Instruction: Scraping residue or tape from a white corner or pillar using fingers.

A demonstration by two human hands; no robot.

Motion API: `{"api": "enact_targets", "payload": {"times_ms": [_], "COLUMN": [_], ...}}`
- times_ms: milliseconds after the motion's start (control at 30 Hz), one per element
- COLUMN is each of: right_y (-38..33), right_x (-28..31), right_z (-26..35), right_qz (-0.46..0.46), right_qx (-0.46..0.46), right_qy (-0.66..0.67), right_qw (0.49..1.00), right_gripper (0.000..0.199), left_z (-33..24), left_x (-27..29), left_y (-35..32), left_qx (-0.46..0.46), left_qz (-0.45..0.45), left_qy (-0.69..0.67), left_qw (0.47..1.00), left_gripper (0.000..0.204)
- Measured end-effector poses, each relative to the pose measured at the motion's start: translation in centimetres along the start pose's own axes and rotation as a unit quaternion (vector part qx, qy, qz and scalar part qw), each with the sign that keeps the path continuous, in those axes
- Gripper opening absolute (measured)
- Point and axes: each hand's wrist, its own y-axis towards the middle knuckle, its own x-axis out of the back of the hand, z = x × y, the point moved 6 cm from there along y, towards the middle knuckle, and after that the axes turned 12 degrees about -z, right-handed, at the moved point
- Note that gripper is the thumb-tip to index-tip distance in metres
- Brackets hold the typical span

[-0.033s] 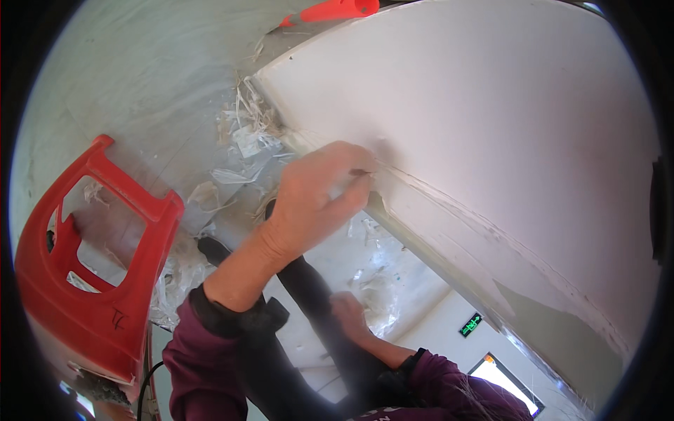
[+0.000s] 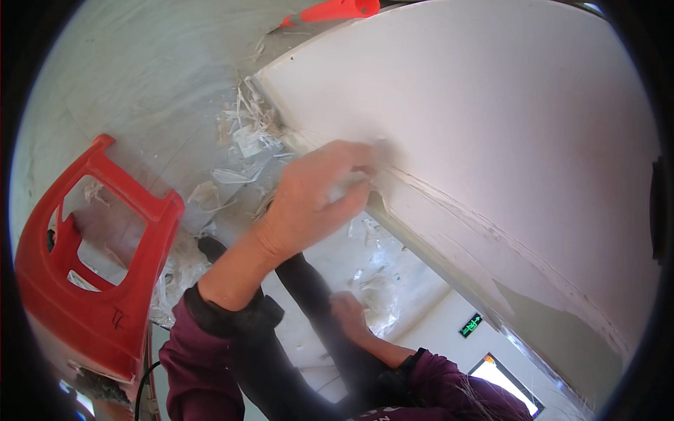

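My left hand point(image 2: 316, 196) reaches up from the lower left to a large white panel point(image 2: 505, 126). Thumb and fingers are pinched together, slightly blurred, at the start of a ragged seam point(image 2: 463, 210) in its surface layer. Whatever lies between the fingertips is too small and smeared to make out. Below the seam the layer is torn, and a greenish-grey patch point(image 2: 554, 323) shows. Lower down, my right hand point(image 2: 349, 316) rests on my dark-trousered leg point(image 2: 309, 284); its fingers are too indistinct to read.
A red plastic stool point(image 2: 91, 316) stands on its side at the left. Torn white scraps point(image 2: 249, 137) litter the pale floor by the panel's corner. Clear plastic film point(image 2: 382, 302) lies past my legs. At the top is an orange cone point(image 2: 337, 10); a green lit sign point(image 2: 470, 324) shows lower right.
My left forearm and sleeve have shifted slightly to the left, while the fingers stay at the same spot on the panel. My right hand has not moved.
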Motion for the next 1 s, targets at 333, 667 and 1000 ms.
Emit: {"api": "enact_targets", "payload": {"times_ms": [333,667,1000], "right_y": [0.0,-0.1,-0.1], "right_x": [-0.3,-0.3,-0.4], "right_z": [-0.1,0.1,-0.3], "right_qz": [0.008,-0.005,0.004], "right_qx": [0.020,0.029,0.002], "right_qy": [-0.004,-0.020,-0.006], "right_qw": [1.000,0.999,1.000], "right_gripper": [0.018,0.017,0.017], "left_z": [-3.3,-2.3,-2.7], "left_x": [-1.1,-1.2,-0.7], "left_y": [0.5,0.0,-0.6], "left_qx": [-0.207,-0.113,-0.115], "left_qz": [0.144,0.085,0.117], "left_qy": [0.153,0.075,0.114], "left_qw": [0.955,0.987,0.980], "left_gripper": [0.015,0.019,0.029]}}
